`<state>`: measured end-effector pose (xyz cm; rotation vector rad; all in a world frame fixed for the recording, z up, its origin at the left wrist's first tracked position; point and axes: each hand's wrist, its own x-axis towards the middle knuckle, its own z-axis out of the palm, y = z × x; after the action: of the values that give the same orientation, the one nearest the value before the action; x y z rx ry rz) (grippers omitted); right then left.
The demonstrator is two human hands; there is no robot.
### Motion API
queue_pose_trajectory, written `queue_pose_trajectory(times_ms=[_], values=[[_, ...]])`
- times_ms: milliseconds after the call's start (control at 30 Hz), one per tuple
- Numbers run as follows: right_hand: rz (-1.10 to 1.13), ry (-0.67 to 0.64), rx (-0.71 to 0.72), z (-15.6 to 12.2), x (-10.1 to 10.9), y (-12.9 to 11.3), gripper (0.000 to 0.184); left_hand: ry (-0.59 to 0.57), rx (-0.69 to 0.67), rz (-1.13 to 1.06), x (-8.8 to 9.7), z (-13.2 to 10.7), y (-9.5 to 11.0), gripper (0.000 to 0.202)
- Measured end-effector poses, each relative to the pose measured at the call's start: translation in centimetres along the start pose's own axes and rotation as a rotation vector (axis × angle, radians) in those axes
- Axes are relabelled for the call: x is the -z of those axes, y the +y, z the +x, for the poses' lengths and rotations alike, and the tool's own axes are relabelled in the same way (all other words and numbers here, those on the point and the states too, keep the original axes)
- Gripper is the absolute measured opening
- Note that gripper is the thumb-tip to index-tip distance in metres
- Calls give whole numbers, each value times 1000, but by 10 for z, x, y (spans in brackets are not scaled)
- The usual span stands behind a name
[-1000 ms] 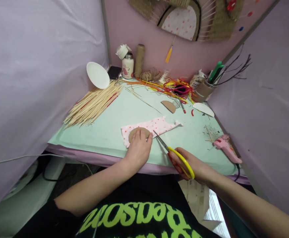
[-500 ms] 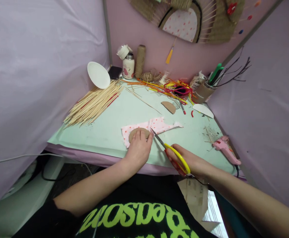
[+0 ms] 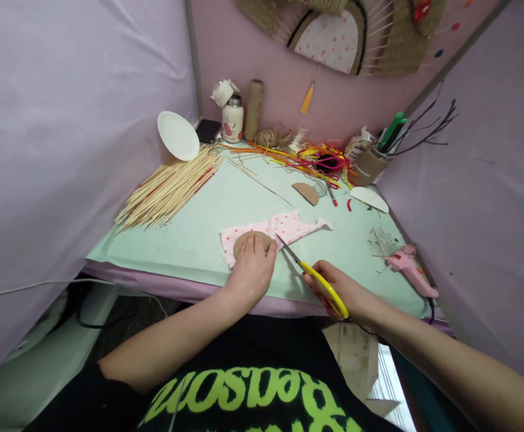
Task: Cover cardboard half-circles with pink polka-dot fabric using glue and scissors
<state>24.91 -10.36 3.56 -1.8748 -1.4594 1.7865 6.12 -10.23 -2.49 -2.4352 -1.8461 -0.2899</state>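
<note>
A pink dotted cloth (image 3: 286, 227) lies on the table with a brown cardboard half-disc (image 3: 239, 245) on top of its left part. My left hand (image 3: 252, 270) rests on the half-disc, fingers stretched out and pressing it down against the cloth. In my right hand (image 3: 331, 288) is a pair of yellow-handled scissors (image 3: 318, 279), gripped by the loops. The blades point up and left, their tips at the cloth's edge just right of my left fingers. They look closed or nearly so.
Bamboo skewers (image 3: 167, 192) with a white oval plate (image 3: 178, 136) lie left. Behind are a bottle (image 3: 232, 120), a twine roll (image 3: 254, 111) and coloured cords (image 3: 307, 161). A cardboard piece (image 3: 306, 194) lies mid-table; a pink glue gun (image 3: 410, 271) is at the right edge.
The scissors have shifted slightly right, away from my left fingers, and their blades look closer together. My right hand has turned a little with them. My left hand stays put.
</note>
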Motion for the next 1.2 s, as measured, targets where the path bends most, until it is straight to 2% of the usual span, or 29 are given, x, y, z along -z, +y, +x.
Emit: queue_pose_trajectory(times_ms=[300, 533, 867, 1200], values=[[-57, -15, 40, -7, 2, 2, 54, 24, -14, 15, 0, 0, -1, 43], [-82, -64, -31, -3, 4, -7, 56, 40, -21, 5, -3, -1, -3, 43], [-166, -34, 42, 0, 0, -17, 53, 60, -26, -9, -2, -1, -3, 43], [-97, -31, 76, 0, -1, -18, 56, 71, -35, -20, -1, -1, -4, 38]])
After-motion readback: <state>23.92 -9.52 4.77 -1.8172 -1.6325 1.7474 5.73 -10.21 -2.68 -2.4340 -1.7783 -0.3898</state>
